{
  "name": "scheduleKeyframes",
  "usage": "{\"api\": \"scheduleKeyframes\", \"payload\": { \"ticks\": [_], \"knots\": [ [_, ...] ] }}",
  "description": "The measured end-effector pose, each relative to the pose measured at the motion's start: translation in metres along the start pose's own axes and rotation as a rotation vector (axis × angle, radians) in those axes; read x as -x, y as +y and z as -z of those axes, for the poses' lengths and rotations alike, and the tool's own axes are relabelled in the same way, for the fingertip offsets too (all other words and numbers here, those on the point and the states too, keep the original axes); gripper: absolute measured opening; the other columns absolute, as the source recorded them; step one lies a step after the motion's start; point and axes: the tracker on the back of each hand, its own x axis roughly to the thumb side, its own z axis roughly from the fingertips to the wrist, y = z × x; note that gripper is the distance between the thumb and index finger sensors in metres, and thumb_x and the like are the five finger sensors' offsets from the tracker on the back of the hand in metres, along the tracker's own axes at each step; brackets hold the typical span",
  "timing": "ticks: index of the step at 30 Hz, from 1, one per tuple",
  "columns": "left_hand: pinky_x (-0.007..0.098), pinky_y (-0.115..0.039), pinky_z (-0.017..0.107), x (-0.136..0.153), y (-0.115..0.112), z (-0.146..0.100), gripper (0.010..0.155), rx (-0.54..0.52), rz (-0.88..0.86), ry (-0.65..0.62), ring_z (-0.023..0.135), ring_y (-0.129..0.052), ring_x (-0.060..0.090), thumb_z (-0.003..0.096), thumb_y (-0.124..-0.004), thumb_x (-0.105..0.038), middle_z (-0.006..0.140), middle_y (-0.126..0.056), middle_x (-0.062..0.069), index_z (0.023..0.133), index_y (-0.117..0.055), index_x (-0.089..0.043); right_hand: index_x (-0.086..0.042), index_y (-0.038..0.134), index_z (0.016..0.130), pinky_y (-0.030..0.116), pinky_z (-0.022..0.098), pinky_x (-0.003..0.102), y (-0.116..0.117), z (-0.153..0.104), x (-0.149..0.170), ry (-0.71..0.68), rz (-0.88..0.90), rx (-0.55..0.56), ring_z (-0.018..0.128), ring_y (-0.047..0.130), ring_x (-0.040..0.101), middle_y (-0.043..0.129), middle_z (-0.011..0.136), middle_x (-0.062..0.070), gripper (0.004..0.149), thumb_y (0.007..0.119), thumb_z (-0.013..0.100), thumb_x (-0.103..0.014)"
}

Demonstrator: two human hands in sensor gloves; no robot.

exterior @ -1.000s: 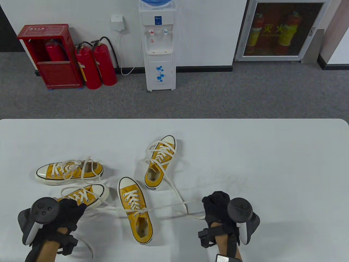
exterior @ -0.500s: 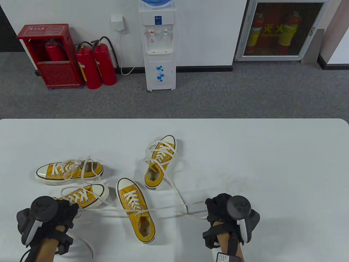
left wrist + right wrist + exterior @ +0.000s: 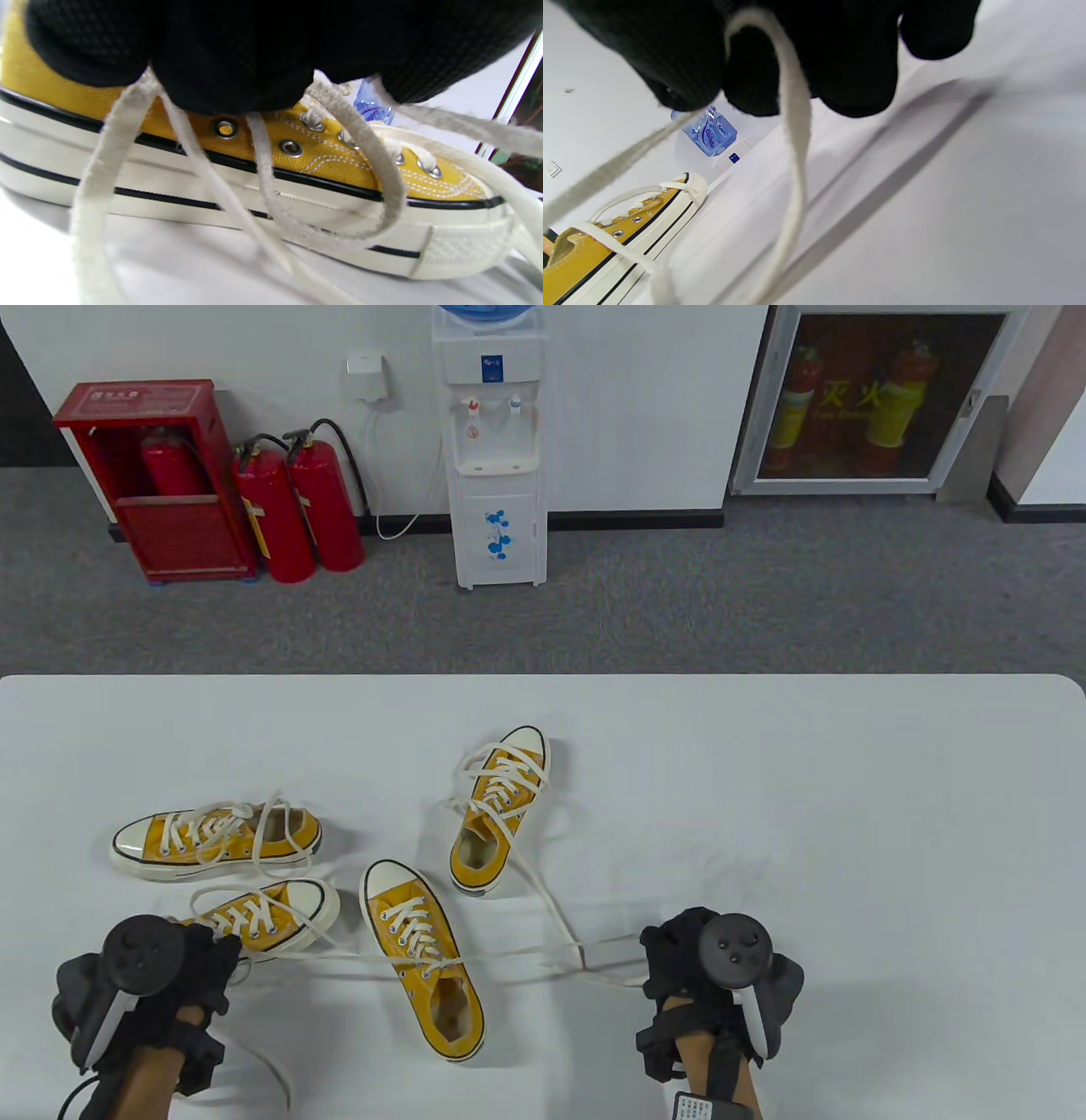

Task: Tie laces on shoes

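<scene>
Near the table's [image 3: 848,780] front edge, towards its left corner, the left hand [image 3: 199,971] has its gloved fingers [image 3: 229,63] curled tight on a white lace [image 3: 348,955]; the left wrist view shows several lace strands hanging out from under the fist, in front of the side of a yellow shoe. Further right along the same front edge, the right hand [image 3: 679,954] is also closed, its fingers [image 3: 840,63] pinching the other end of the lace, which loops down from the fist in the right wrist view. Between the two hands the lace runs in a stretched line, roughly parallel to the front edge, and crosses the tongue of the middle shoe [image 3: 422,959]. That shoe lies near the front edge, left of centre, its long axis slanted: the white toe points towards the far left corner and the heel towards the front edge. Three more yellow shoes sit on the left half of the table: one [image 3: 263,918] just beside the left hand with its toe pointing right, one [image 3: 216,838] behind it with its toe towards the left edge, and one [image 3: 498,806] nearer the centre with its toe aimed at the far edge, leaning slightly right.
</scene>
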Motion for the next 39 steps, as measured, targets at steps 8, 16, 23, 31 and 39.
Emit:
{"api": "scheduleKeyframes", "payload": {
  "ticks": [8, 16, 23, 31, 39],
  "knots": [
    [0.049, -0.089, 0.036, -0.003, 0.004, -0.005, 0.036, -0.063, -0.082, -0.022, 0.035, -0.102, 0.024, 0.0451, -0.081, -0.059, 0.065, -0.101, 0.002, 0.056, -0.097, -0.028, -0.014, 0.079, 0.091, 0.047, 0.069, 0.066, 0.004, -0.007, -0.017, -0.085, -0.044, 0.011, 0.089, 0.074, 0.035, 0.057, 0.106, 0.01, 0.053, 0.081, 0.045, -0.041],
    [0.049, -0.088, 0.037, -0.01, 0.006, -0.01, 0.038, -0.096, -0.207, -0.082, 0.036, -0.101, 0.023, 0.0459, -0.079, -0.057, 0.069, -0.098, 0.002, 0.066, -0.093, -0.028, -0.019, 0.068, 0.102, 0.039, 0.072, 0.07, 0.038, -0.022, -0.079, -0.305, -0.146, -0.215, 0.103, 0.059, 0.039, 0.046, 0.113, 0.007, 0.06, 0.081, 0.046, -0.038],
    [0.048, -0.088, 0.037, -0.012, 0.005, -0.01, 0.039, -0.096, -0.258, -0.103, 0.036, -0.1, 0.022, 0.0465, -0.078, -0.055, 0.07, -0.097, 0.002, 0.072, -0.089, -0.028, -0.025, 0.053, 0.109, 0.026, 0.075, 0.072, 0.088, -0.031, -0.12, -0.368, -0.257, -0.473, 0.111, 0.039, 0.04, 0.028, 0.117, 0.003, 0.07, 0.082, 0.046, -0.035],
    [0.048, -0.088, 0.038, -0.013, 0.004, -0.01, 0.039, -0.094, -0.26, -0.118, 0.036, -0.1, 0.022, 0.0465, -0.078, -0.055, 0.07, -0.097, 0.001, 0.073, -0.089, -0.028, -0.029, 0.079, 0.096, 0.022, 0.074, 0.073, 0.111, -0.026, -0.126, -0.359, -0.232, -0.513, 0.112, 0.036, 0.041, 0.038, 0.118, 0.001, 0.051, 0.084, 0.045, -0.036],
    [0.048, -0.088, 0.038, -0.013, 0.004, -0.01, 0.039, -0.088, -0.265, -0.113, 0.037, -0.1, 0.022, 0.0466, -0.078, -0.055, 0.07, -0.097, 0.001, 0.073, -0.089, -0.028, -0.02, 0.089, 0.079, 0.03, 0.072, 0.074, 0.09, -0.02, -0.118, -0.35, 0.002, -0.533, 0.107, 0.053, 0.041, 0.066, 0.106, 0.005, 0.043, 0.083, 0.044, -0.044]
  ]
}}
